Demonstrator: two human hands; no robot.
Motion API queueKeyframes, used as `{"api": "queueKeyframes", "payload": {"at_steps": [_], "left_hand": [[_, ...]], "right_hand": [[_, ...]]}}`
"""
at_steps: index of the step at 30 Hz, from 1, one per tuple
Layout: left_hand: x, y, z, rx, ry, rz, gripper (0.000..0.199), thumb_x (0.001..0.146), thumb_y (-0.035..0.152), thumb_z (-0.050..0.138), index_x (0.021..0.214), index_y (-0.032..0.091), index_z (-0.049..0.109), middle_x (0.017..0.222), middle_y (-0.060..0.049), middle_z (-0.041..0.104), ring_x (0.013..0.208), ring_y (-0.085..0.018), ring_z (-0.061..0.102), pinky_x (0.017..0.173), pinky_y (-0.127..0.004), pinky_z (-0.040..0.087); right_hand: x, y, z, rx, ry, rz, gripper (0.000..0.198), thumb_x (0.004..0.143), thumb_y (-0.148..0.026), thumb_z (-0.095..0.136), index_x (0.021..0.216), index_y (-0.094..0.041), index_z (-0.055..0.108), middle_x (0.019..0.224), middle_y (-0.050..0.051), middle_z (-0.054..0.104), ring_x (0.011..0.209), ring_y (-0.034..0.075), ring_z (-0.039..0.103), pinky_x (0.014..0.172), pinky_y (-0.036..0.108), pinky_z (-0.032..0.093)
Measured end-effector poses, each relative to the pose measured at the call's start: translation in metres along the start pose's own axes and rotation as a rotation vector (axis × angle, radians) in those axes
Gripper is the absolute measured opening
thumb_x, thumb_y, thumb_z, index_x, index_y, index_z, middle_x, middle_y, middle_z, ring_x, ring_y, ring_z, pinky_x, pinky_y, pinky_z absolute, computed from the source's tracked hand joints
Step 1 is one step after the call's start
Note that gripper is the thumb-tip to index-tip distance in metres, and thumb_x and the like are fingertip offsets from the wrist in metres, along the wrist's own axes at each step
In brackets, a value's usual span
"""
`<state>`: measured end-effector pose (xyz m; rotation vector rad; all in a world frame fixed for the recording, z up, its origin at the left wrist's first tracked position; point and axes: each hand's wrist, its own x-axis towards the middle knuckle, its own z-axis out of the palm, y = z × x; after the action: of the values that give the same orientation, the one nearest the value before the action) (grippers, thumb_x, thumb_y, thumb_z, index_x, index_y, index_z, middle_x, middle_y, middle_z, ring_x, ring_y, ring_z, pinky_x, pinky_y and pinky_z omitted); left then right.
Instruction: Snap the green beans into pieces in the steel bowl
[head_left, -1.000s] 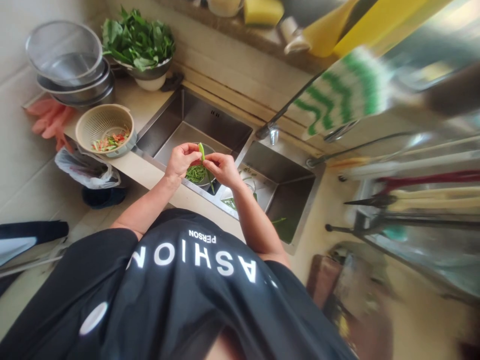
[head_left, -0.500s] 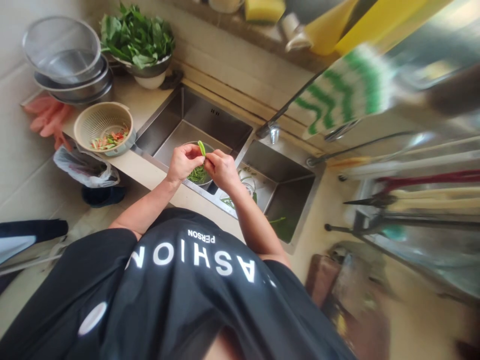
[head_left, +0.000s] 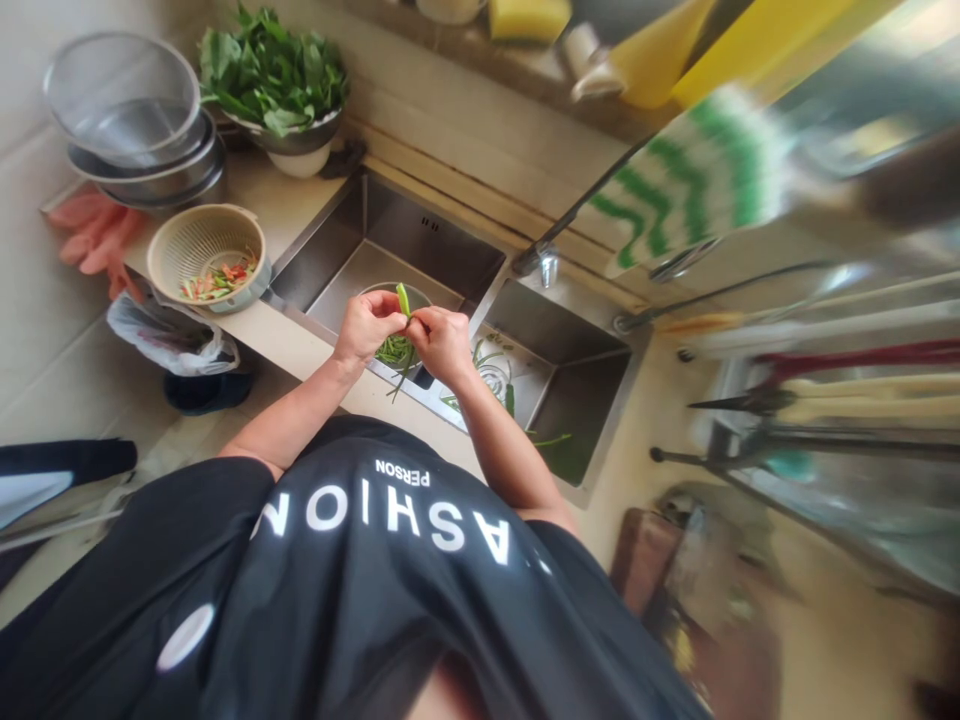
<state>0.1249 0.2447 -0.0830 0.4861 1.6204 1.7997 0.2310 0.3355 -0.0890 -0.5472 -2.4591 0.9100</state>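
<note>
Over the front edge of the left sink basin (head_left: 330, 305), my left hand (head_left: 367, 325) pinches a short, bright green vegetable stem (head_left: 403, 297) that sticks up between the fingertips. My right hand (head_left: 442, 345) meets it from the other side, its thumb and fingers closed at the lower end of the stem. Thin green strands (head_left: 401, 383) hang below the fingers. Under both hands sits a round bowl with thin green pieces (head_left: 391, 350) in it, partly hidden by them.
A leafy green bunch (head_left: 274, 70) fills a bowl behind the left basin. On the left stand a colander (head_left: 169, 240) with coloured scraps and stacked metal bowls (head_left: 142, 180). Green bits lie in the right basin (head_left: 577, 390). A faucet (head_left: 549, 268) stands between the basins.
The right hand has turned slightly and moved a little. Thin strands now hang below the fingers, and the stem's upright end looks narrower.
</note>
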Motion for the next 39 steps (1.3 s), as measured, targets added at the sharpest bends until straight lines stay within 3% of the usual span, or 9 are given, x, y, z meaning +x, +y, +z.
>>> {"api": "queueKeyframes", "payload": {"at_steps": [5,9,13,19,25,32,35,39], "left_hand": [[0.003,-0.003,-0.004,-0.020,-0.052,-0.096,0.023,0.053,0.020,0.072,0.073,0.014,0.062,0.064,0.003,0.063,0.054,-0.009,0.056,0.057,-0.024,0.051],[0.001,0.001,-0.005,0.137,-0.055,0.036,0.021,0.055,0.020,0.071,0.074,0.013,0.066,0.067,0.001,0.067,0.058,-0.011,0.059,0.059,-0.024,0.051],[-0.003,0.003,-0.001,0.222,-0.057,0.135,0.020,0.054,0.019,0.071,0.073,0.013,0.069,0.071,0.000,0.071,0.064,-0.011,0.063,0.066,-0.023,0.052],[-0.001,-0.002,0.002,-0.013,-0.048,-0.087,0.018,0.051,0.018,0.070,0.068,0.014,0.065,0.057,0.005,0.064,0.049,-0.008,0.057,0.051,-0.021,0.048],[0.000,0.000,-0.001,-0.154,-0.070,-0.252,0.022,0.049,0.015,0.072,0.067,0.014,0.060,0.057,0.006,0.062,0.048,-0.007,0.057,0.054,-0.022,0.052],[0.003,0.007,-0.001,-0.004,-0.102,-0.057,0.018,0.060,0.018,0.075,0.074,0.013,0.064,0.059,0.004,0.063,0.047,-0.005,0.053,0.047,-0.018,0.043],[0.004,0.004,0.003,-0.011,-0.052,-0.029,0.014,0.062,0.015,0.073,0.071,0.014,0.062,0.056,0.005,0.061,0.045,-0.005,0.051,0.047,-0.017,0.042],[0.004,0.002,0.009,-0.122,0.034,-0.103,0.013,0.066,0.013,0.069,0.071,0.016,0.057,0.051,0.007,0.056,0.042,-0.004,0.048,0.045,-0.016,0.039]], "right_hand": [[0.002,0.005,-0.006,0.214,-0.091,0.084,0.029,0.084,-0.024,0.048,0.058,-0.017,0.058,0.055,-0.001,0.051,0.056,0.010,0.045,0.060,0.026,0.034],[0.004,0.006,-0.011,0.339,-0.143,0.120,0.025,0.088,-0.032,0.049,0.083,-0.016,0.068,0.059,-0.002,0.058,0.057,0.011,0.049,0.061,0.025,0.037],[0.006,0.002,-0.015,0.291,-0.109,0.085,0.025,0.087,-0.031,0.051,0.070,-0.017,0.061,0.059,0.000,0.058,0.059,0.011,0.048,0.060,0.024,0.037],[0.004,0.002,-0.011,0.325,-0.108,0.137,0.026,0.086,-0.028,0.050,0.062,-0.018,0.052,0.054,-0.001,0.057,0.054,0.010,0.047,0.057,0.024,0.036],[0.002,0.009,-0.006,0.462,-0.131,0.238,0.027,0.087,-0.033,0.049,0.064,-0.019,0.051,0.049,-0.003,0.053,0.046,0.009,0.043,0.052,0.024,0.033],[0.006,0.010,-0.017,0.369,-0.138,0.101,0.026,0.084,-0.028,0.051,0.060,-0.019,0.048,0.052,-0.003,0.051,0.051,0.008,0.040,0.054,0.024,0.031],[0.006,0.010,-0.011,0.454,-0.121,0.171,0.024,0.084,-0.030,0.051,0.062,-0.019,0.049,0.050,-0.003,0.052,0.048,0.008,0.042,0.051,0.024,0.032],[0.006,0.013,0.003,0.670,-0.054,0.320,0.025,0.084,-0.037,0.053,0.066,-0.020,0.052,0.048,-0.005,0.049,0.042,0.008,0.043,0.045,0.023,0.033]]}}
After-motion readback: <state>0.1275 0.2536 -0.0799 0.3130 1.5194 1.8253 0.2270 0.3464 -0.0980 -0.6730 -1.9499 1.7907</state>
